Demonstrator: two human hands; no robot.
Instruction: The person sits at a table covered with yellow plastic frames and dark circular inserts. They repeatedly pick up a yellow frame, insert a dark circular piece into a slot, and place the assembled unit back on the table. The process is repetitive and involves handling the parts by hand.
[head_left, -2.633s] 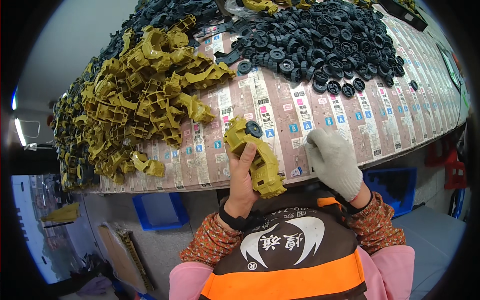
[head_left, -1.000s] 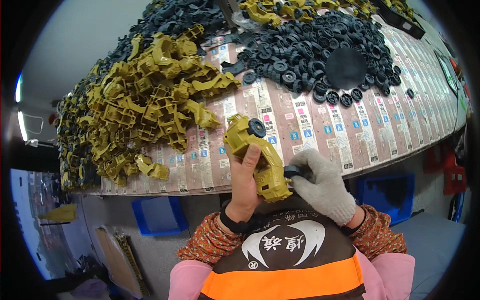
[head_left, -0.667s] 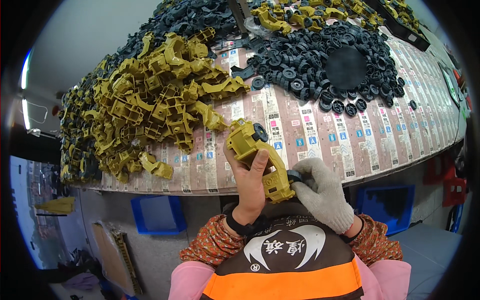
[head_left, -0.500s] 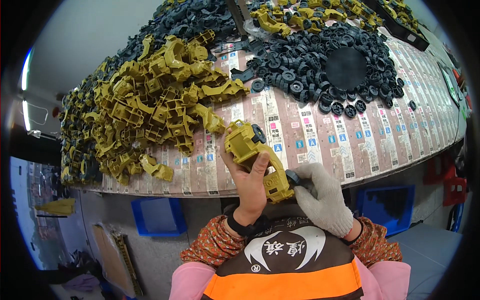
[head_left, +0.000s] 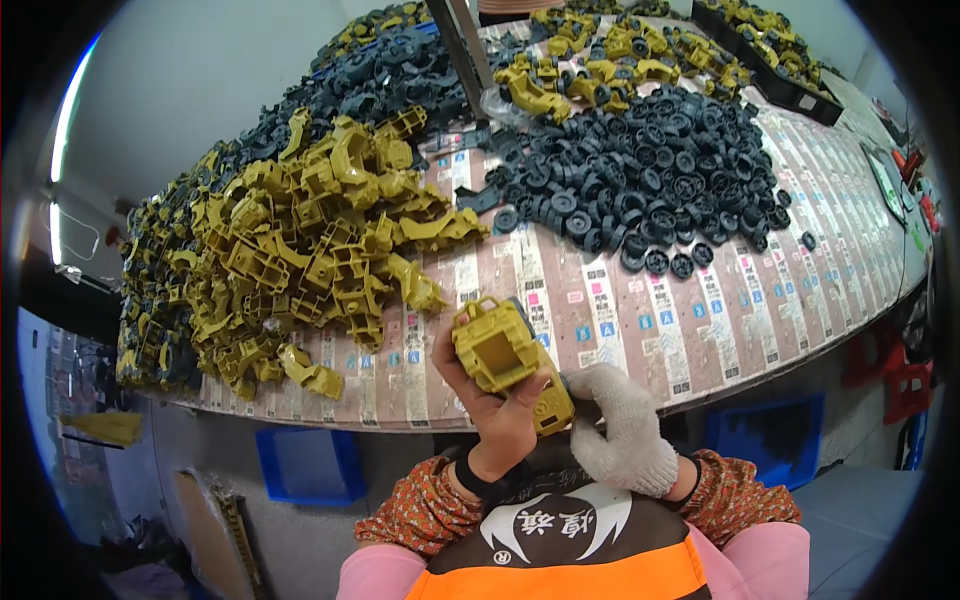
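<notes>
My left hand (head_left: 500, 425), bare, is closed around a yellow plastic toy truck body (head_left: 497, 347), thumb across its near face. The body is held upright just off the table's front edge, with its hollow cab side facing up. A dark wheel (head_left: 521, 306) shows at its upper right side. My right hand (head_left: 622, 430), in a whitish knit glove, presses its curled fingers to the lower right side of the body. The black wheel in those fingers is mostly hidden behind the glove and the body.
A large heap of yellow truck bodies (head_left: 320, 235) lies at the left. Loose black wheels (head_left: 650, 170) are piled at centre right. Farther back are assembled yellow vehicles (head_left: 610, 60) and a black crate (head_left: 790, 95). Blue bins (head_left: 310, 465) stand below the table (head_left: 720, 350).
My left hand has turned the truck body so that its hollow cab faces up more. My right hand has moved slightly down and left, and the wheel is now mostly hidden.
</notes>
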